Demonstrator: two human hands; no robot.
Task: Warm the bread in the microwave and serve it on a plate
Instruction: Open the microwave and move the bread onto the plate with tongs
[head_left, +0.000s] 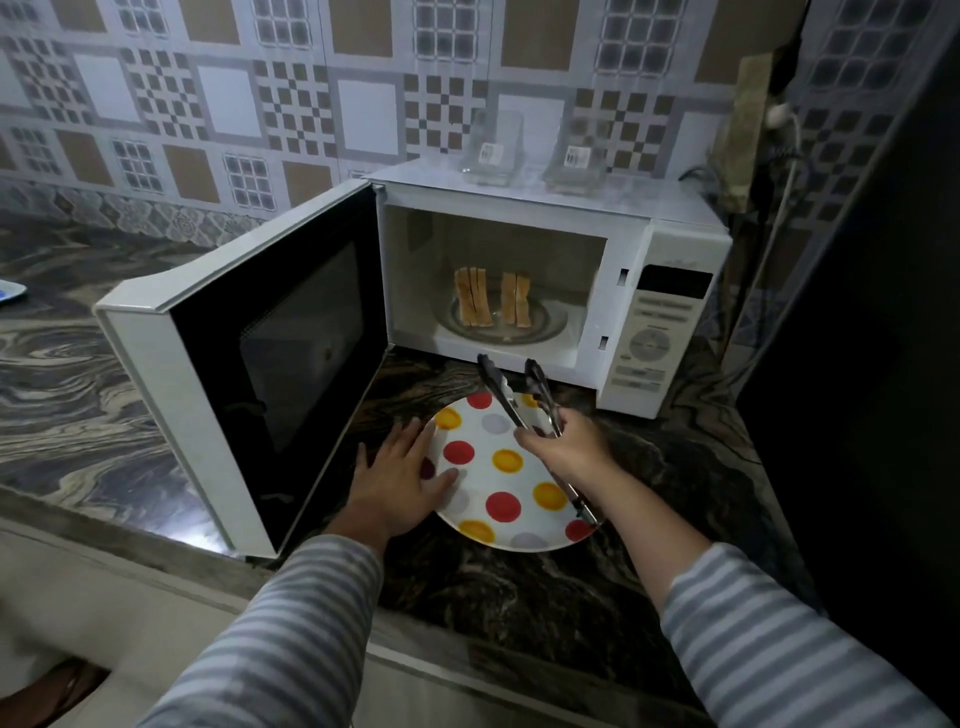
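The right hand (563, 449) has its grip closed around a pair of metal tongs (524, 410), fingers curled round the two arms near their middle. The tongs' dark tips stand apart from each other and point toward the microwave opening, just in front of its lower edge; the hinged end of the tongs runs back under the wrist and lies over the right side of the plate. The left hand (400, 480) grips nothing: its fingers are straight and spread, lying flat with the fingertips on the left rim of the plate (506, 483) and the palm on the tabletop beside it. Both forearms wear grey and white striped sleeves (291, 629).

The plate is white with red, yellow and grey dots and sits on the dark, marbled tabletop (519, 597) directly in front of the microwave (670, 322). No bread is on it.

The microwave is white, its door (260, 358) swung wide open to the left, the dark window facing the plate. Inside, on the glass turntable (550, 325), the bread (491, 304) stands upright in two groups of slices, one left and one right, a little apart. The control panel is on the right of the cavity.

On top of the microwave stand two clear glass containers (535, 150) with small labels. A patterned tile wall (234, 104) rises behind.
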